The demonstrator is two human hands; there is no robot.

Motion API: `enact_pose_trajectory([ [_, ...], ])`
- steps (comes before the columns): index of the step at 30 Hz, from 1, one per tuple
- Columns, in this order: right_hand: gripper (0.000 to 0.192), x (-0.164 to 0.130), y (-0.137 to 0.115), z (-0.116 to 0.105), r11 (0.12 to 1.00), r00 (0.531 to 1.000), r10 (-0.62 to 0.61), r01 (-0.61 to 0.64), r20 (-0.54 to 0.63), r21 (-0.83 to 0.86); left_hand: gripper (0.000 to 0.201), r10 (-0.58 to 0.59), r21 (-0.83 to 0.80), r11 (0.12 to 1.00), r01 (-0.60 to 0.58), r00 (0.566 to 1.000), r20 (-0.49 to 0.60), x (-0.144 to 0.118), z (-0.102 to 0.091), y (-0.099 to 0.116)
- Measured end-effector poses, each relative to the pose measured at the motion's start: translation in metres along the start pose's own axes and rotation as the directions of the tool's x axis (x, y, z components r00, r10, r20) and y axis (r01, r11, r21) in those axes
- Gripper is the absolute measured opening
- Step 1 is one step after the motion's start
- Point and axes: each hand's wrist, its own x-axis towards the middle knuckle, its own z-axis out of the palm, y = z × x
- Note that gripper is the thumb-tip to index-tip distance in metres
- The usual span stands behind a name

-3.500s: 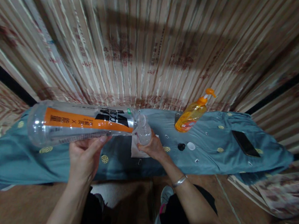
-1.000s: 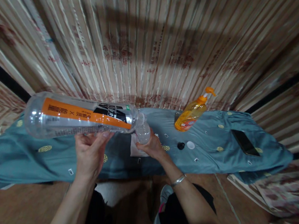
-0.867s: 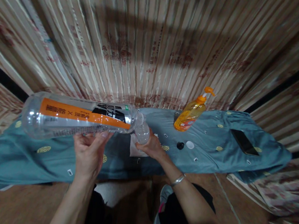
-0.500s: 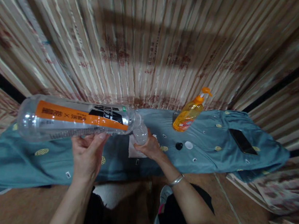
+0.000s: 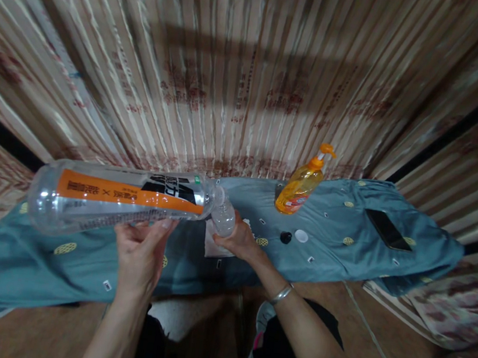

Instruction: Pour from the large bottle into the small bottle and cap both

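Here, the left hand [image 5: 141,251] cradled a large clear bottle [image 5: 124,199] lying sideways, its mouth meeting a small clear bottle [image 5: 223,219] gripped by the right hand [image 5: 240,241]; right of both stood an orange soap dispenser [image 5: 301,182].

A home room: striped curtains [image 5: 244,74] behind a cloth-draped table [image 5: 338,227].

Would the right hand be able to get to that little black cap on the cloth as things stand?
Probably yes: the black cap lies in the open on the blue cloth just beside the right hand, but that hand grips a small clear bottle.
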Motion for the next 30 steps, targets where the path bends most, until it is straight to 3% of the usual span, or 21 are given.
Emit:
enact_pose_trajectory([
  [30, 0.070, 0.000, 0.006, 0.003, 0.999, 1.000, -0.004, 0.004, -0.003, 0.034, 0.063, 0.030, -0.024, 0.999, -0.029, 0.999, 0.025, -0.003, 0.008, -0.002],
])
